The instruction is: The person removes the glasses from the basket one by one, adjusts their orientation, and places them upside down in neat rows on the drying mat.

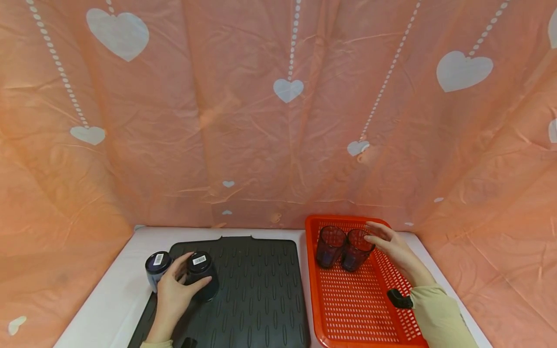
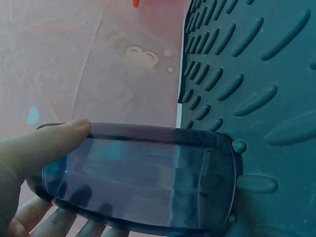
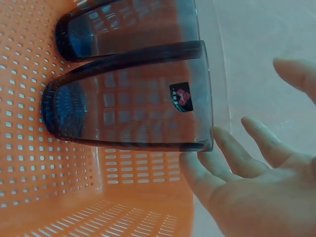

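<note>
dark glass point(image 1: 206, 267) stands mouth-down on the black mat point(image 1: 256, 299), its wider end probably steadying it; the left hand point(image 1: 174, 292) has its grip round the upper end, likely easiest to reach. the right hand point(image 1: 395, 249), grip released, is beside an upright glass point(image 1: 356, 256) in the red basket point(image 1: 316, 290).

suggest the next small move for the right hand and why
Perhaps close the right hand on the nearer glass in the red basket: its fingers are spread by the rim but the thumb stands clear, so it has no grip, while the left hand holds an upside-down glass over the black mat.
</note>
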{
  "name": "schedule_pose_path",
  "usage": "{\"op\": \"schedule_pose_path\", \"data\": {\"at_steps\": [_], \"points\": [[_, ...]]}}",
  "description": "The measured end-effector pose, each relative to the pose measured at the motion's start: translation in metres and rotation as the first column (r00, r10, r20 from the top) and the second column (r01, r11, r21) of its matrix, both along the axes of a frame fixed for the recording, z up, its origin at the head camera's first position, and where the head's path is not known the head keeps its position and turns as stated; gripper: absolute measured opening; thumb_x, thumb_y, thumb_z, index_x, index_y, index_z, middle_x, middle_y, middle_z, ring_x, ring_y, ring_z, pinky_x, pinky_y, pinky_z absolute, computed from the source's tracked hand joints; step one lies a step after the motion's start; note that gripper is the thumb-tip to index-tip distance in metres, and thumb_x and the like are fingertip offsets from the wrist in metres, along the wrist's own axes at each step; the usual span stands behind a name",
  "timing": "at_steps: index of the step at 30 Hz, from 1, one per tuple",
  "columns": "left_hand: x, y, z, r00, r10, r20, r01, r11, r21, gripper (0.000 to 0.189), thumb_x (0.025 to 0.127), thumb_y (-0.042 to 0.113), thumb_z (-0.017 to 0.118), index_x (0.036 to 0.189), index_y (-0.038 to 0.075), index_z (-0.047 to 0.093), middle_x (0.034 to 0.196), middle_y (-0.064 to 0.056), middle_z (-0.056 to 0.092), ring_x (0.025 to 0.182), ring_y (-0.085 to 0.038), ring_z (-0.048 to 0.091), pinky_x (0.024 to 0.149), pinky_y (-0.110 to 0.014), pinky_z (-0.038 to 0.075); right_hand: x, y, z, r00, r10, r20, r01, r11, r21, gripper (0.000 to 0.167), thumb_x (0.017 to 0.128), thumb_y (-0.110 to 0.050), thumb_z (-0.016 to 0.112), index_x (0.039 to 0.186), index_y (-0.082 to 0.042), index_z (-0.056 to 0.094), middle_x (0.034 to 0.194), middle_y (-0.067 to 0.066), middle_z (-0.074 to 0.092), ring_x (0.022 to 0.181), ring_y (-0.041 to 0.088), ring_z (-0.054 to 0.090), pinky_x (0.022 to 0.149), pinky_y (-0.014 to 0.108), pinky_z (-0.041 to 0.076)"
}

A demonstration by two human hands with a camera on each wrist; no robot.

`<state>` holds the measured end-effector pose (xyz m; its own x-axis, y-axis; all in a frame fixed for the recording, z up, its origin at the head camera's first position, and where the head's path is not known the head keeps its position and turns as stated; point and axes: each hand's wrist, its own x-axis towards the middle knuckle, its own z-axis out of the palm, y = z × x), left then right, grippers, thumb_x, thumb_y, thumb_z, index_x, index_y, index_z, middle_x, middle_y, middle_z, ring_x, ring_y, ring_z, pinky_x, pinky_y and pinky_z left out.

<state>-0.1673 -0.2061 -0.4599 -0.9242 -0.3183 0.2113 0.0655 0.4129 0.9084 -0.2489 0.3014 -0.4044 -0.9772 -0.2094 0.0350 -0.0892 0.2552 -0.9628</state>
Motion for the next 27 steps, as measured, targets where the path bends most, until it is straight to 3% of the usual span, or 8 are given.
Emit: {"op": "schedule_pose_path", "data": {"at_steps": [4, 8, 10, 14, 16, 18, 22, 27], "points": [[0.0, 0.0, 0.0, 1.0, -0.003, 0.005, 0.003, 1.0, 0.012, 0.076, 0.067, 0.004, 0.087, 0.133, 0.006, 0.05, 0.136, -0.024, 0.048, 0.125, -0.044, 0.044, 0.1, -0.055, 0.039, -0.002, -0.002, -0.002, 1.0, 0.023, -0.011, -0.023, 1.0, -0.003, 0.067, 0.095, -0.013, 0.061, 0.147, 0.006, 0.023, 0.149, 0.028, 0.024, 0.138, 0.042, 0.019, 0.109, 0.06, 0.017], [0.0, -0.003, 0.001, 1.0, -0.028, 0.002, 0.028, 0.999, 0.015, 0.076, 0.068, 0.002, 0.085, 0.135, 0.005, 0.048, 0.136, -0.025, 0.047, 0.126, -0.045, 0.043, 0.101, -0.057, 0.036, -0.002, -0.003, -0.002, 0.999, 0.034, -0.028, -0.034, 0.999, -0.002, 0.068, 0.094, -0.009, 0.062, 0.146, 0.007, 0.022, 0.148, 0.03, 0.025, 0.137, 0.044, 0.02, 0.108, 0.06, 0.018], [0.0, -0.004, 0.001, 0.999, -0.047, 0.006, 0.046, 0.999, 0.012, 0.077, 0.069, 0.001, 0.084, 0.136, 0.004, 0.047, 0.137, -0.026, 0.045, 0.126, -0.045, 0.042, 0.101, -0.058, 0.035, -0.002, -0.003, -0.002, 0.999, 0.033, -0.034, -0.033, 0.999, 0.005, 0.068, 0.093, -0.009, 0.062, 0.146, 0.007, 0.023, 0.148, 0.03, 0.026, 0.137, 0.043, 0.021, 0.108, 0.055, 0.024], [-0.001, -0.007, 0.003, 0.997, -0.07, 0.019, 0.07, 0.998, 0.009, 0.077, 0.07, 0.0, 0.083, 0.137, 0.005, 0.046, 0.139, -0.027, 0.043, 0.127, -0.045, 0.041, 0.103, -0.058, 0.034, -0.002, -0.004, -0.002, 0.999, 0.03, -0.043, -0.03, 0.999, 0.011, 0.068, 0.092, -0.008, 0.064, 0.145, 0.007, 0.025, 0.147, 0.03, 0.028, 0.136, 0.043, 0.024, 0.099, 0.027, 0.038], [-0.001, -0.008, 0.004, 0.996, -0.083, 0.022, 0.082, 0.997, 0.01, 0.078, 0.07, -0.001, 0.083, 0.137, 0.005, 0.045, 0.139, -0.028, 0.043, 0.126, -0.045, 0.041, 0.103, -0.059, 0.033, -0.002, -0.005, -0.003, 0.999, 0.023, -0.04, -0.023, 1.0, 0.012, 0.069, 0.091, -0.007, 0.065, 0.145, 0.008, 0.025, 0.147, 0.03, 0.028, 0.136, 0.043, 0.024, 0.095, 0.021, 0.038], [-0.001, -0.009, 0.005, 0.995, -0.097, 0.023, 0.097, 0.995, 0.022, 0.077, 0.071, 0.0, 0.083, 0.137, 0.005, 0.044, 0.139, -0.027, 0.043, 0.126, -0.044, 0.042, 0.103, -0.059, 0.032, -0.003, -0.006, -0.004, 0.999, 0.02, -0.034, -0.02, 1.0, 0.007, 0.069, 0.09, -0.006, 0.066, 0.145, 0.008, 0.026, 0.147, 0.03, 0.028, 0.137, 0.044, 0.022, 0.101, 0.029, 0.036], [-0.002, -0.01, 0.006, 0.993, -0.118, 0.029, 0.116, 0.991, 0.064, 0.077, 0.073, 0.003, 0.082, 0.139, 0.003, 0.041, 0.139, -0.025, 0.045, 0.127, -0.042, 0.041, 0.105, -0.058, 0.031, -0.004, -0.006, -0.005, 1.0, 0.013, -0.026, -0.013, 1.0, 0.016, 0.072, 0.088, -0.007, 0.068, 0.145, 0.007, 0.027, 0.147, 0.029, 0.028, 0.139, 0.044, 0.017, 0.108, 0.056, 0.022], [-0.001, -0.011, 0.005, 0.991, -0.122, 0.048, 0.116, 0.987, 0.107, 0.075, 0.074, 0.006, 0.082, 0.138, 0.004, 0.042, 0.139, -0.023, 0.045, 0.128, -0.041, 0.041, 0.106, -0.057, 0.03, -0.004, -0.007, -0.006, 0.999, 0.023, -0.023, -0.022, 1.0, 0.019, 0.074, 0.086, -0.005, 0.07, 0.145, 0.007, 0.026, 0.148, 0.029, 0.025, 0.139, 0.045, 0.014, 0.107, 0.063, 0.016]]}}
